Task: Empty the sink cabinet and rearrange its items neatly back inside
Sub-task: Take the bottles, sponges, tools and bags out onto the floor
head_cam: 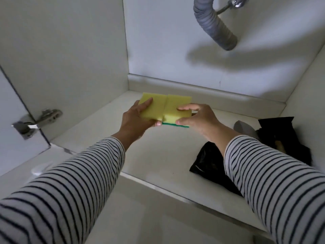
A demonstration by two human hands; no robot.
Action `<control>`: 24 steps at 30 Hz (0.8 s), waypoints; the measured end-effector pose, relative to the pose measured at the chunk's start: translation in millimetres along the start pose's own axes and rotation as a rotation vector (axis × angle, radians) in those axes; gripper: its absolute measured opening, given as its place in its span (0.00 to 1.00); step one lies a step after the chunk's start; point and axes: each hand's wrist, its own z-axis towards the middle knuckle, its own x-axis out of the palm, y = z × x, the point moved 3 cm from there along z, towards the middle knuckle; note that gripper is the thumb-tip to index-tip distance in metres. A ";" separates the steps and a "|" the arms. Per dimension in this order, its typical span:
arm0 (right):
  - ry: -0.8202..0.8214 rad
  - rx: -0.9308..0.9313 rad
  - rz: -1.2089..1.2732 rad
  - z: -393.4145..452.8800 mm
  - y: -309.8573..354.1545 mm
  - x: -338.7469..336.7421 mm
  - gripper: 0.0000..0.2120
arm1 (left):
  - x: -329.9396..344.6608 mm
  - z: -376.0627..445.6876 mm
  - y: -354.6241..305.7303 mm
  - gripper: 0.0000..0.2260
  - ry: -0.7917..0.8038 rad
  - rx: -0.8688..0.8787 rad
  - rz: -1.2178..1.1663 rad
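Two yellow sponges with green scouring undersides lie side by side inside the white sink cabinet, towards its back left. My left hand (139, 117) grips the left sponge (156, 106), fingers on top and thumb at its near edge. My right hand (198, 118) pinches the right sponge (177, 106), fingers on top and thumb against its near edge, where the green layer shows. Whether the sponges rest on the cabinet floor (158, 155) or hover just above it is unclear.
A grey corrugated drain hose (212, 25) hangs from the top right. A black plastic bag (209, 161) lies under my right forearm, with more black items and a grey object (244, 129) at the right wall. A door hinge (35, 122) sits at the left.
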 end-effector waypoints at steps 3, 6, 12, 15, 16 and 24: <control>0.109 -0.048 0.043 -13.4 34.6 29.6 0.22 | -41.7 -35.1 9.3 0.37 -0.095 -0.089 0.039; 0.230 -0.092 0.066 -29.3 67.0 64.0 0.21 | -83.8 -73.3 22.3 0.36 -0.190 -0.186 0.069; 0.495 -0.162 0.063 -88.6 117.6 145.0 0.17 | -154.9 -174.4 55.1 0.38 -0.379 -0.391 0.188; 0.634 -0.187 0.073 -128.2 133.9 188.8 0.17 | -180.6 -228.2 74.5 0.38 -0.447 -0.475 0.229; 0.681 -0.195 0.076 -141.7 135.7 204.2 0.17 | -185.9 -246.8 81.5 0.38 -0.473 -0.507 0.233; 1.040 -0.197 -0.054 -229.2 97.4 313.1 0.18 | -165.0 -383.1 160.8 0.40 -0.622 -0.836 0.208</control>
